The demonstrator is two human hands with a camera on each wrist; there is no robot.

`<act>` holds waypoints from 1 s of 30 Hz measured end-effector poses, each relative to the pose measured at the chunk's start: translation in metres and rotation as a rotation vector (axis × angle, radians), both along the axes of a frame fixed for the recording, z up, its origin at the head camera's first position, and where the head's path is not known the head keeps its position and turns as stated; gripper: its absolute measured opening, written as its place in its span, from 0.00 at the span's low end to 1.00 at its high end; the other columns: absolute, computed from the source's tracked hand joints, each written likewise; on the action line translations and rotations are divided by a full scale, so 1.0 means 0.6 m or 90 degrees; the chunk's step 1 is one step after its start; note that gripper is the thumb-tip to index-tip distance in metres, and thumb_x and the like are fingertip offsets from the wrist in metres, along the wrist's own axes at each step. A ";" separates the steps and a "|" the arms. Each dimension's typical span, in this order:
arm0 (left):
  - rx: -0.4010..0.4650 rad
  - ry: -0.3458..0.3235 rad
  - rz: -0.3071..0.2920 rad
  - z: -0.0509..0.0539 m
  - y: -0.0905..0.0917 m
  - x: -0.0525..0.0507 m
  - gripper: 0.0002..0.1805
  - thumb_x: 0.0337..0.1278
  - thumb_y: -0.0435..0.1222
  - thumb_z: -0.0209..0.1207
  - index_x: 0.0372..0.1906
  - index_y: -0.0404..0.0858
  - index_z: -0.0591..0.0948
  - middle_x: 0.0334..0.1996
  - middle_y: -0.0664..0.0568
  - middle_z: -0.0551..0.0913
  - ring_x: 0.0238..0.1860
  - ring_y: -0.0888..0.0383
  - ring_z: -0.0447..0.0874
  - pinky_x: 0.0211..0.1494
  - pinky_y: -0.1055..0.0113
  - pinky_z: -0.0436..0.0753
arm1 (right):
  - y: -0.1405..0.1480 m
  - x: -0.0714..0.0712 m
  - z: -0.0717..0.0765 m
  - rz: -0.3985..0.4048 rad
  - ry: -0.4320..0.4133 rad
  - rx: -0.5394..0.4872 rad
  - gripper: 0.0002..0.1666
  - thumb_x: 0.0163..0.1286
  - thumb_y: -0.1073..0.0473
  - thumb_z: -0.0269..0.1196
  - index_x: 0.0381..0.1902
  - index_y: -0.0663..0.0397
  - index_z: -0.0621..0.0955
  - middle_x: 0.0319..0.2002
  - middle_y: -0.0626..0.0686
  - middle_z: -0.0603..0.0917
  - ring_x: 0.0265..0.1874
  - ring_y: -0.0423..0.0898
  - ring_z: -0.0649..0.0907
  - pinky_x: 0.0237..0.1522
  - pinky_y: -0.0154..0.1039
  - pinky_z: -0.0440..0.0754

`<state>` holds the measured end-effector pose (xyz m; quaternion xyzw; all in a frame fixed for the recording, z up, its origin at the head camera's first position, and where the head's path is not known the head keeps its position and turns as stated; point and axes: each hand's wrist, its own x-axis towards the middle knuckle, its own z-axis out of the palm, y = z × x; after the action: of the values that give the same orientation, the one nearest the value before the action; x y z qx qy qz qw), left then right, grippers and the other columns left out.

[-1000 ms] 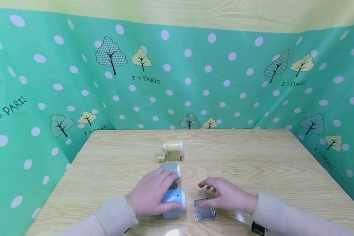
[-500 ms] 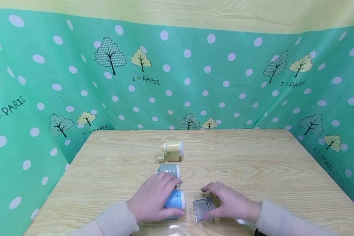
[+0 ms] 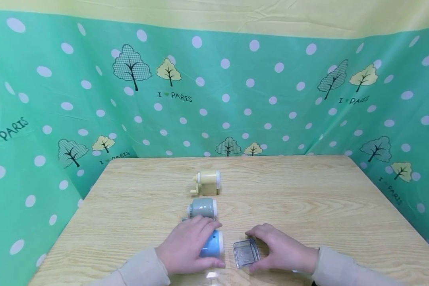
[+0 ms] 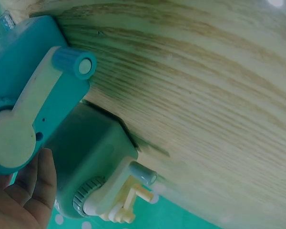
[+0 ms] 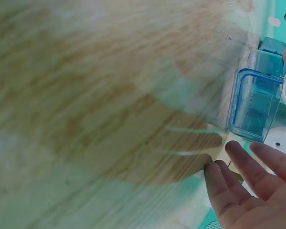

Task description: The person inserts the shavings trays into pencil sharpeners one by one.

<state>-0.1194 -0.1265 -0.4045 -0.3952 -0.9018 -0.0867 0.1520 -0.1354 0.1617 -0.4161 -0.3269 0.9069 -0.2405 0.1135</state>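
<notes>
A blue pencil sharpener [image 3: 211, 246] lies under my left hand [image 3: 189, 246], thumb on its near side and fingers on its far side. The left wrist view shows its crank side [image 4: 57, 100] and the fingers of my left hand [image 4: 31, 191] against the body. A clear plastic drawer [image 3: 246, 253] stands on the table to its right, apart from it. My right hand [image 3: 284, 248] is spread beside the drawer, thumb near, fingers far. In the right wrist view the drawer [image 5: 255, 105] lies between thumb and fingers of my right hand [image 5: 257, 186], with a gap at the fingertips.
Behind the blue sharpener stands a grey-green sharpener [image 3: 203, 208], and farther back a cream one [image 3: 209, 182], both with cranks at the left. They stand on a wooden table [image 3: 289, 190], with a green dotted curtain [image 3: 264, 87] behind it.
My left hand has drawn back from over the grey-green sharpener to the blue one. My right hand has moved slightly right and nearer, its thumb shifting from over the drawer to its near corner.
</notes>
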 end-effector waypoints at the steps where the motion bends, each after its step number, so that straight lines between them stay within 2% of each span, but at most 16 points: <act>1: 0.003 0.004 -0.003 -0.001 0.000 0.000 0.43 0.51 0.70 0.57 0.60 0.41 0.75 0.50 0.56 0.81 0.46 0.63 0.77 0.49 0.66 0.80 | 0.000 0.000 0.000 0.000 0.002 0.000 0.50 0.49 0.28 0.71 0.61 0.55 0.77 0.57 0.49 0.81 0.57 0.49 0.79 0.60 0.51 0.78; 12: -0.004 -0.032 0.012 -0.005 0.000 0.005 0.43 0.51 0.70 0.57 0.61 0.42 0.74 0.50 0.56 0.82 0.46 0.62 0.78 0.49 0.65 0.81 | 0.001 -0.001 -0.007 0.001 0.010 -0.005 0.43 0.50 0.30 0.72 0.56 0.51 0.80 0.51 0.43 0.81 0.50 0.38 0.78 0.57 0.43 0.80; 18: -0.004 -0.062 0.015 -0.008 0.001 0.005 0.44 0.50 0.71 0.58 0.61 0.42 0.73 0.49 0.56 0.81 0.45 0.63 0.77 0.48 0.66 0.81 | 0.000 -0.004 -0.005 0.011 0.023 -0.002 0.42 0.49 0.29 0.71 0.54 0.51 0.81 0.48 0.42 0.82 0.48 0.36 0.78 0.55 0.41 0.81; 26: -0.018 -0.074 0.023 -0.011 0.001 0.005 0.52 0.37 0.74 0.61 0.62 0.41 0.73 0.48 0.56 0.81 0.44 0.63 0.76 0.47 0.69 0.80 | -0.002 -0.008 0.000 0.007 0.012 0.011 0.42 0.48 0.28 0.72 0.52 0.50 0.82 0.48 0.42 0.82 0.48 0.37 0.78 0.55 0.42 0.81; 30: -0.019 -0.068 0.028 -0.012 0.002 0.006 0.53 0.34 0.73 0.63 0.62 0.41 0.73 0.48 0.55 0.82 0.44 0.63 0.77 0.47 0.68 0.80 | -0.001 -0.009 0.000 0.006 0.012 0.012 0.42 0.47 0.29 0.72 0.52 0.50 0.82 0.48 0.42 0.82 0.47 0.37 0.78 0.54 0.42 0.81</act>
<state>-0.1159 -0.1251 -0.4118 -0.3724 -0.9182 -0.0907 0.1000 -0.1407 0.1609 -0.4164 -0.3322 0.9086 -0.2283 0.1094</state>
